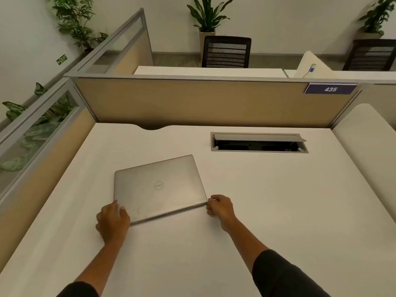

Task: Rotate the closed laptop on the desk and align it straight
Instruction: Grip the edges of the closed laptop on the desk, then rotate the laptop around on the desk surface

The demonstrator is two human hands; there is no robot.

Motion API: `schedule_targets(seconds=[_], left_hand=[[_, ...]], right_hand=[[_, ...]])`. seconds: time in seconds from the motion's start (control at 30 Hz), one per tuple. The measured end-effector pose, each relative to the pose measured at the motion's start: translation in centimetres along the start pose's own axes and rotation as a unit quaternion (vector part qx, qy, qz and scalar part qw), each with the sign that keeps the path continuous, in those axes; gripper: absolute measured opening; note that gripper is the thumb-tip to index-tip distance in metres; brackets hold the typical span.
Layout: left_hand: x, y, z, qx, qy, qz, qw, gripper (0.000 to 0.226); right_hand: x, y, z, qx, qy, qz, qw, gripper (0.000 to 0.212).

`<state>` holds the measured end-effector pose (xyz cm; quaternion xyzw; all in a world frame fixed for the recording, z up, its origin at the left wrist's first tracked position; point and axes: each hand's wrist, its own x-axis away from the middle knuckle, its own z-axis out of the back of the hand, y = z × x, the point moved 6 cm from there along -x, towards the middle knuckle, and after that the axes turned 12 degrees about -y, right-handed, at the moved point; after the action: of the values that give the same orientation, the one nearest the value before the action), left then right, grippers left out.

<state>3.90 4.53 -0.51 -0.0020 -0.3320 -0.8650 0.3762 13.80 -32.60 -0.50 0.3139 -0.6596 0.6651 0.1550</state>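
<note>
While the closed silver laptop (159,187) is lying skewed on the white desk (267,200), the left hand (112,222) is pressing open fingers on its near-left corner and the right hand (220,207) is pinching its near-right corner (pivoting evenly should be squaring it).

I see soft, even, warm indoor light; the desk (267,200) is bright with only faint shadows. Wide-angle distortion bends the picture's edges, and fine detail looks slightly soft.

Closed silver laptop (159,187), lid logo up, lying skewed on white desk (278,200)
</note>
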Motion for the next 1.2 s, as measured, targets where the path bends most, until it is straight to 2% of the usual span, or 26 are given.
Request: schedule_targets(seconds=[0.13,0.3,0.4,0.57,0.7,0.77,0.8,0.83,0.9,0.93,1.03,1.2], left_hand=[[-1.1,-1.9,0.8,0.011,-0.061,0.138,0.988,0.062],[-1.5,-1.8,-0.5,0.055,-0.101,0.153,0.982,0.062],[-1.5,-1.7,-0.8,0.114,-0.1,0.185,0.971,0.062],[-1.8,-2.1,-0.9,0.186,-0.108,0.225,0.95,0.045],[-1.3,-2.2,-0.6,0.285,-0.117,0.253,0.917,0.025],[-0.5,-2.4,-1.0,0.301,-0.134,0.262,0.907,0.028],[0.2,-2.5,-1.4,0.311,-0.143,0.265,0.902,0.027],[1.0,-2.5,-1.9,0.323,-0.152,0.27,0.894,0.027],[2.7,-2.4,-2.8,0.344,-0.172,0.277,0.88,0.025],[3.7,-2.2,-3.3,0.355,-0.187,0.281,0.872,0.025],[6.7,-1.1,-4.4,0.401,-0.227,0.305,0.834,0.03],[11.4,0.9,-6.9,0.475,-0.271,0.377,0.747,0.049]], right_hand=[[-0.3,-0.3,-1.1,0.041,0.02,-0.01,0.999,0.025],[-1.1,0.4,-1.3,0.087,0.036,-0.02,0.995,0.015],[-1.6,0.9,-1.8,0.084,0.055,-0.024,0.995,0.022],[-2.3,1.2,-2.3,0.078,0.082,-0.026,0.993,0.031],[-2.6,0.3,-2.4,0.055,0.078,-0.011,0.995,0.032],[-2.9,-0.3,-1.6,0.049,0.071,-0.008,0.996,0.026],[-3.1,-0.5,-0.9,0.045,0.067,-0.01,0.997,0.015],[-3.3,-0.7,-0.4,0.042,0.067,-0.01,0.997,0.012],[-3.8,-1.2,0.8,0.042,0.07,-0.005,0.997,0.033],[-3.9,-1.6,1.3,0.044,0.071,-0.003,0.996,0.035],[-4.2,-2.6,2.5,0.02,0.054,0.0,0.998,0.02],[-4.8,-4.7,4.5,0.002,0.025,-0.005,1.0,0.026]])
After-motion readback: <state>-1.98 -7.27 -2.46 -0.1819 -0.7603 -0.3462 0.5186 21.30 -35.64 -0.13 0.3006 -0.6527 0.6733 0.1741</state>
